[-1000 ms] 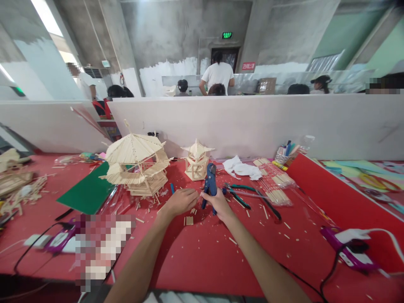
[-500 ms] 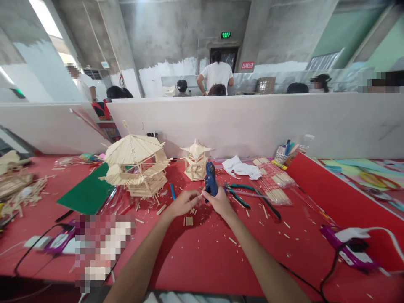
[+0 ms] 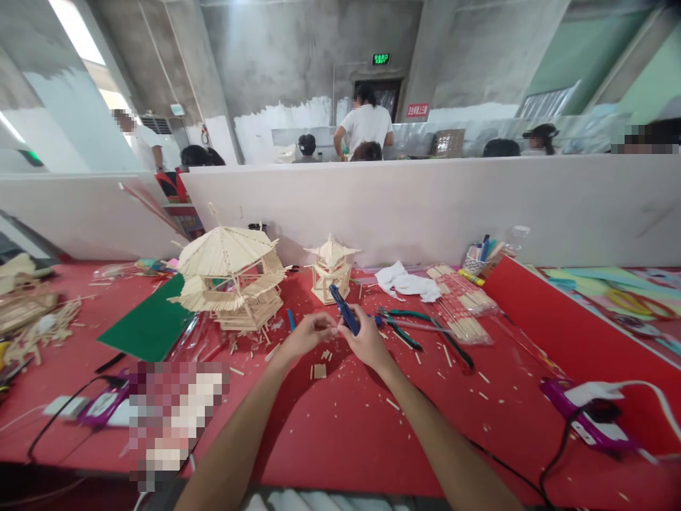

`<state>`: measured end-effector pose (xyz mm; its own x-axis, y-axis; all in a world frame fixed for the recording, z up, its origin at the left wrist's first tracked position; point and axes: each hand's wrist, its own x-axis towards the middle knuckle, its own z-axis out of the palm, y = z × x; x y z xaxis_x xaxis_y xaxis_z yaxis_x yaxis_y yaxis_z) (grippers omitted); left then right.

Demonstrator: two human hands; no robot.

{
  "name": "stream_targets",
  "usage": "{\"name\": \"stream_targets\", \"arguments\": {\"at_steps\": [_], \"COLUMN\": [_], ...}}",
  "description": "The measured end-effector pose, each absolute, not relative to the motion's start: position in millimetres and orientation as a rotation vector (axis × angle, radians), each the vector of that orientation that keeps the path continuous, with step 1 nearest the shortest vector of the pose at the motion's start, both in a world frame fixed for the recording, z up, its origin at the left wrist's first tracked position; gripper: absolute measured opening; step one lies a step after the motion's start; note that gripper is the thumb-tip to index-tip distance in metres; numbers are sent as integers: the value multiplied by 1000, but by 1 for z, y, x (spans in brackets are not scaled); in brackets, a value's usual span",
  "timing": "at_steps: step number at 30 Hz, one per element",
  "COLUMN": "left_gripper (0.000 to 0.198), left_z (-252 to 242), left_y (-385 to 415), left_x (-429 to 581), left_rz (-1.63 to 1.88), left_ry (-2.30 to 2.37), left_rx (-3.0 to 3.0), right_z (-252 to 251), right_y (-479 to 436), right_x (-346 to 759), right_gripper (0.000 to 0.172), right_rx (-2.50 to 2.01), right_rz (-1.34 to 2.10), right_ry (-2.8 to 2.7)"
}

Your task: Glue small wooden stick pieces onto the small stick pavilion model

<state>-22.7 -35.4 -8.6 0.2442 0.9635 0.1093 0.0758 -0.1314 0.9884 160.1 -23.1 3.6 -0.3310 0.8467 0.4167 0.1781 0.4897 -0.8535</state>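
My right grip [image 3: 367,341] wraps the blue tool [image 3: 343,308], best steadied beside my left grip [image 3: 306,336], whose pinch I cannot discern.

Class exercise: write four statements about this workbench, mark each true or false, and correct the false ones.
1. The right hand holds an elongated dark-blue hand tool. True.
2. The crumpled white cloth lies on the flat green sheet. False: the cloth lies on the red tabletop.
3. The larger pale wooden-stick pavilion stands left of the smaller pavilion. True.
4. The left hand holds the green-and-black pliers. False: the pliers lie on the tabletop, apart from the left hand.
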Motion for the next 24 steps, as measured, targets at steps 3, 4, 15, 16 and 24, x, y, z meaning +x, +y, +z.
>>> {"name": "stream_targets", "arguments": {"at_steps": [3, 4, 15, 16, 24], "left_gripper": [39, 39, 39, 39, 40], "left_z": [-11, -11, -14, -13, -9], "left_y": [-34, -33, -30, -31, -33], "left_x": [-24, -24, -21, -21, -20], "left_rz": [1052, 1056, 1090, 1101, 1133], "left_ry": [1058, 1062, 1108, 1112, 1156], "left_rx": [1472, 1467, 1478, 1468, 1474], "right_z": [3, 3, -2, -2, -4], "right_y": [-22, -22, -22, -22, -20], "right_x": [160, 160, 159, 158, 154], "right_gripper": [22, 22, 23, 22, 19], "right_rx": [-864, -863, -889, -893, -900], "right_rz": [888, 889, 845, 838, 903], "right_ry": [-1796, -1797, -1778, -1771, -1653]}}
